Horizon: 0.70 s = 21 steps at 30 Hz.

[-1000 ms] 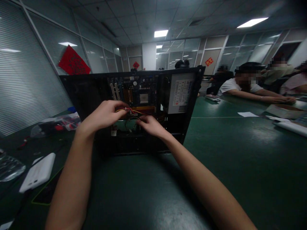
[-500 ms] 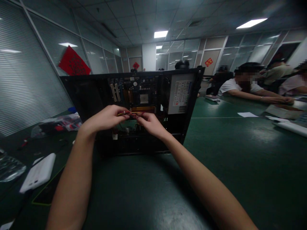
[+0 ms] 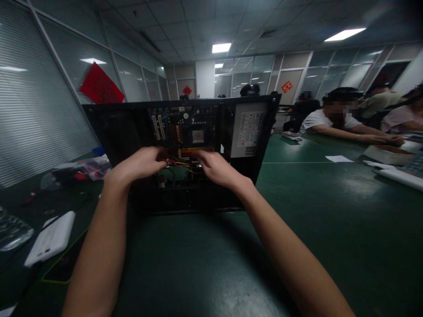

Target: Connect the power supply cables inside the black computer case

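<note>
An open black computer case [image 3: 158,207] stands upright on the table, its inside facing me. My left hand [image 3: 140,164] reaches in from the left, its fingers closed on a bundle of thin red and yellow cables [image 3: 180,163]. From there the cables run right, towards my right hand [image 3: 220,168]. That hand's fingers curl inward in front of the lower motherboard [image 3: 198,135]; their tips are dark and blurred, and what they grip is hidden. A silver power supply [image 3: 249,132] sits in the upper right of the case. Loose wires hang below the hands.
Left on the green table [image 3: 185,259] lie a plastic bag of parts [image 3: 82,169], a white box-like device [image 3: 51,237], a dark green-edged pad [image 3: 64,266] and a clear plastic item [image 3: 13,231]. Rightward are paper [image 3: 339,158], an open box [image 3: 388,154] and several seated people.
My hands have moved apart. The right hand has shifted right and its fingers have gone up, away from the cables' middle. The stretch of cable between the hands now shows more.
</note>
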Tool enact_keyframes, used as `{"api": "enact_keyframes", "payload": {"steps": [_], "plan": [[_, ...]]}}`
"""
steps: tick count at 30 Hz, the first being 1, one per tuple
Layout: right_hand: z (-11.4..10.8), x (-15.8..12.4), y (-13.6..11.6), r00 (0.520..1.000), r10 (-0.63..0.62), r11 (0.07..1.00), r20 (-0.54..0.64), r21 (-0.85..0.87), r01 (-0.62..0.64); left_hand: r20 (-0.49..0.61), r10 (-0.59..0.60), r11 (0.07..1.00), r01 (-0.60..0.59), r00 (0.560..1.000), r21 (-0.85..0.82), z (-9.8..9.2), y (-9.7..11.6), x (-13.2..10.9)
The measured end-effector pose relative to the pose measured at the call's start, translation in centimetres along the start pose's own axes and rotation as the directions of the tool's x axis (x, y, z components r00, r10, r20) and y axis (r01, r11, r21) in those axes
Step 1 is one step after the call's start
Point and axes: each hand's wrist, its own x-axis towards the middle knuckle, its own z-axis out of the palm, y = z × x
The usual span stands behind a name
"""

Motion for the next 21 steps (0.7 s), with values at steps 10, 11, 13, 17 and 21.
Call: {"api": "enact_keyframes", "payload": {"steps": [10,11,13,17,21], "plan": [[2.3,-0.1,3.4,0.944,0.211,0.944,0.253,-0.304,-0.129,0.254,-0.095,0.989,0.061,0.962,0.137,2.2,-1.2,1.2],[2.5,-0.2,3.6,0.93,0.239,0.936,0.278,-0.319,-0.146,0.278,-0.083,0.991,0.05,0.957,0.124,2.5,-1.2,1.4],[2.9,-0.3,3.8,0.916,0.255,0.945,0.31,-0.282,-0.167,0.301,-0.064,0.994,0.033,0.951,0.106,3.2,-1.0,1.8],[2.6,-0.3,3.2,0.88,0.144,0.99,0.452,-0.064,-0.129,0.292,0.033,0.998,-0.048,0.956,0.043,4.1,-0.2,2.3],[1.7,-0.2,2.5,0.843,0.16,0.986,0.513,-0.05,-0.157,0.362,0.208,0.978,-0.188,0.909,-0.091,4.3,1.0,2.4]]}}
